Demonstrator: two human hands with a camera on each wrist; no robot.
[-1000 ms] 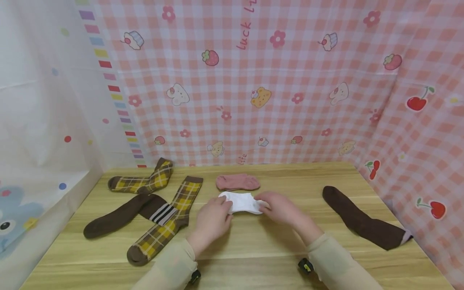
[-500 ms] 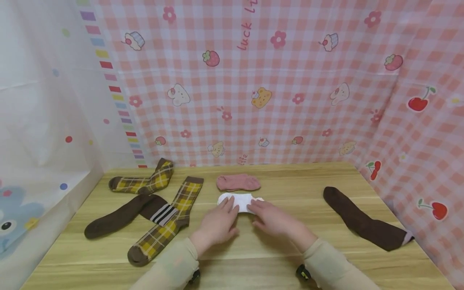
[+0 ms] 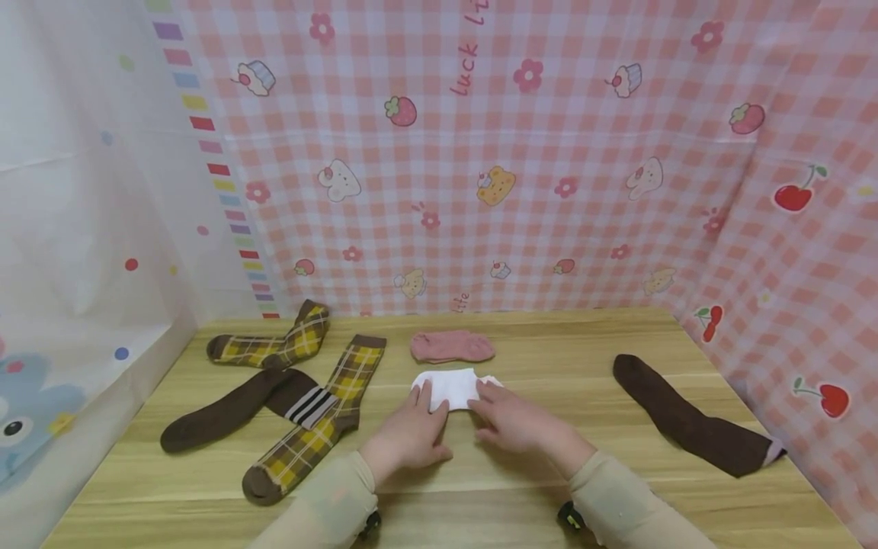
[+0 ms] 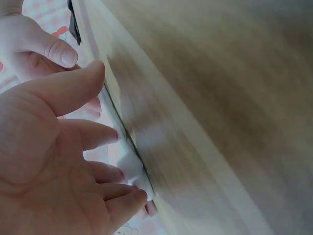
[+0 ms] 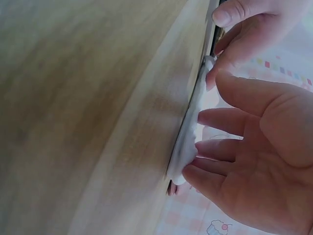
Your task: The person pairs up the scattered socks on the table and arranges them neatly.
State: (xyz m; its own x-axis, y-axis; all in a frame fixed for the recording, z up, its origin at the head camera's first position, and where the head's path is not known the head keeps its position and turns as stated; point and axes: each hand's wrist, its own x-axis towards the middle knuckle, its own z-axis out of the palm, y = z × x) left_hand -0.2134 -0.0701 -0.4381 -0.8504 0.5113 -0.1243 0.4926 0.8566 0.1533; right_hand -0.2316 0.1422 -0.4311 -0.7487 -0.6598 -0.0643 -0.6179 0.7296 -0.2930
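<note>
Beige sleeves (image 3: 331, 492) nearest. Left hand (image 3: 411, 429) and right hand (image 3: 519, 421) both have fingers extended, gripping nothing, fingertips on the white sock (image 3: 453, 387), which lies flat on wood-grained table (image 3: 480, 496). Left of the white sock: checked plaid sock (image 3: 291, 459), overlapped by a stripe-cuffed brown sock (image 3: 216, 413). Well right of it: plain dark sock (image 3: 686, 419), bent. Just beyond it: low pink sock (image 3: 453, 346), rounded ends. Behind: gingham cloth (image 3: 446, 229), hanging.
</note>
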